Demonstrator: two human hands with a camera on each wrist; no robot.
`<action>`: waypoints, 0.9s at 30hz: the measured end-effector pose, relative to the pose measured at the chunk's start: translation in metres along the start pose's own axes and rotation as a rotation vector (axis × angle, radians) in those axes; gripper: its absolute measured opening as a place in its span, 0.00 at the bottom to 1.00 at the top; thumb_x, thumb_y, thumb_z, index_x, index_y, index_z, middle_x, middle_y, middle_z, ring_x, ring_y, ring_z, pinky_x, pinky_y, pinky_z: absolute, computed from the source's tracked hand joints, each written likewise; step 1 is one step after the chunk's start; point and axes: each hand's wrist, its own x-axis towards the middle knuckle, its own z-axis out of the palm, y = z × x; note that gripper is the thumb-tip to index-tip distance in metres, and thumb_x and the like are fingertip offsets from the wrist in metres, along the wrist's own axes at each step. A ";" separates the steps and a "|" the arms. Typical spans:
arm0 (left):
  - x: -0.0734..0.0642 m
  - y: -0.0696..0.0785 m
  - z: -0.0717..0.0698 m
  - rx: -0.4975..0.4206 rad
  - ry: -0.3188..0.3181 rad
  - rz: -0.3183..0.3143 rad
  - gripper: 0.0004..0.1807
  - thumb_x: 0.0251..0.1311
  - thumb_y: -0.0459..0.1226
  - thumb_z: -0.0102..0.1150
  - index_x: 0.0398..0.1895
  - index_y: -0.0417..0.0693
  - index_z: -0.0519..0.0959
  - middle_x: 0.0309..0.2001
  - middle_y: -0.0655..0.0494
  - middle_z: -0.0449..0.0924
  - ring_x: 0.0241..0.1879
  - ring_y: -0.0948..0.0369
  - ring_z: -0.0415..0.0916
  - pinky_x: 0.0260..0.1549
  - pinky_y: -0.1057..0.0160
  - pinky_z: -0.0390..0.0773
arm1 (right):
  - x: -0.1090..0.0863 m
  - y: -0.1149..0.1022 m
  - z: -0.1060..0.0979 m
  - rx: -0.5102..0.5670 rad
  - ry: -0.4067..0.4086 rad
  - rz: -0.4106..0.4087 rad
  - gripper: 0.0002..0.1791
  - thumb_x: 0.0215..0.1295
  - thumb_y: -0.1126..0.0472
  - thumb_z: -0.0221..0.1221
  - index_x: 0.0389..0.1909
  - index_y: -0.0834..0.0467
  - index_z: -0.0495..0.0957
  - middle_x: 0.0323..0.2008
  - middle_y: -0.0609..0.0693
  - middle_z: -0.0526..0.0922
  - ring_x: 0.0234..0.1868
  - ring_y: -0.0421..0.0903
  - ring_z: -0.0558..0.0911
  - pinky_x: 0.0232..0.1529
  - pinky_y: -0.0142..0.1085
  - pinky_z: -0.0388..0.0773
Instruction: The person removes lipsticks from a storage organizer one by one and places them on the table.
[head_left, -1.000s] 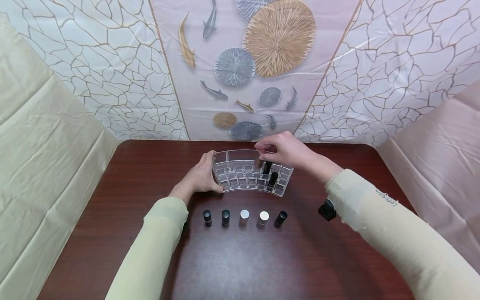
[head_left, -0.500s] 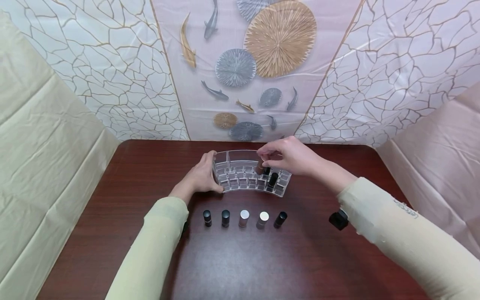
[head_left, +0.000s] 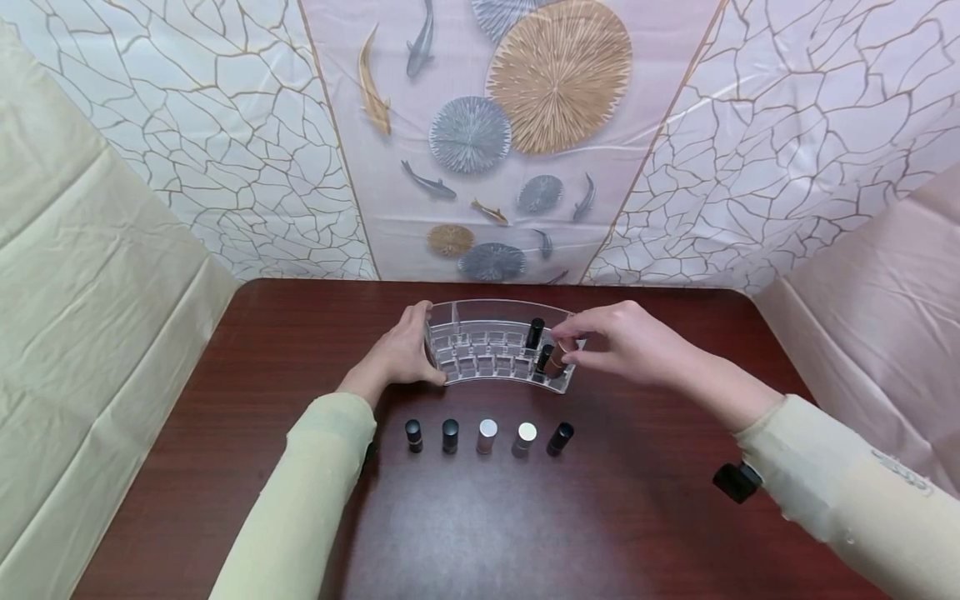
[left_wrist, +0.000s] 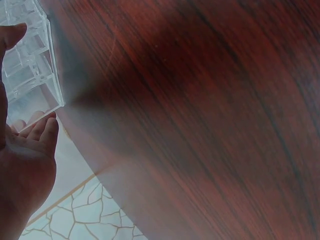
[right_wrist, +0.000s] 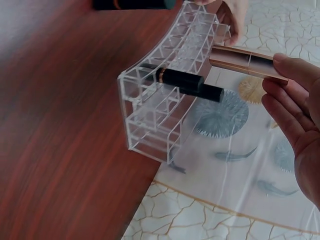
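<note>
A clear curved lipstick holder (head_left: 491, 312) with stepped compartments stands toward the back of the table. My left hand (head_left: 397, 347) grips its left end, thumb at the front and fingers at the back. In my right hand (head_left: 636, 342) a brown lipstick tube with gold bands (right_wrist: 246, 62) is pinched between thumb and fingertips, above the holder's right end. The right wrist view has this tube apart from the holder. Two black lipsticks stand in the holder's right part: one in a back row (head_left: 535, 333), one nearer the front (head_left: 543, 360).
In front of the holder several lipsticks stand in a row: black ones at the left (head_left: 414, 436) and right (head_left: 560, 438), and between them a silver-capped one (head_left: 487, 436) and a white-topped one (head_left: 525, 438). Patterned cloth (head_left: 270, 167) hangs behind the brown table (head_left: 480, 533).
My right hand has carried the brown lipstick from the holder's back middle toward the right front end, uncovering the rear black lipstick. My left hand has stayed on the holder.
</note>
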 end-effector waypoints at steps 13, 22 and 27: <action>-0.001 0.000 -0.001 0.003 0.003 0.005 0.70 0.38 0.44 0.87 0.82 0.41 0.50 0.74 0.40 0.63 0.67 0.44 0.72 0.66 0.44 0.74 | -0.038 -0.002 -0.004 -0.033 0.040 0.031 0.20 0.55 0.71 0.77 0.50 0.56 0.90 0.45 0.45 0.92 0.41 0.39 0.88 0.39 0.41 0.86; 0.000 -0.001 0.000 0.007 -0.004 0.006 0.71 0.38 0.46 0.87 0.82 0.42 0.49 0.74 0.41 0.62 0.66 0.45 0.73 0.66 0.45 0.75 | -0.057 -0.001 0.007 -0.002 0.050 0.028 0.22 0.53 0.71 0.78 0.50 0.54 0.90 0.44 0.43 0.92 0.41 0.38 0.89 0.39 0.35 0.85; 0.000 0.000 -0.001 0.004 -0.003 0.001 0.71 0.38 0.46 0.88 0.83 0.42 0.49 0.75 0.40 0.62 0.66 0.45 0.73 0.66 0.45 0.75 | -0.067 0.001 0.017 0.016 0.055 0.019 0.23 0.52 0.72 0.79 0.51 0.54 0.90 0.44 0.44 0.92 0.40 0.37 0.88 0.40 0.25 0.80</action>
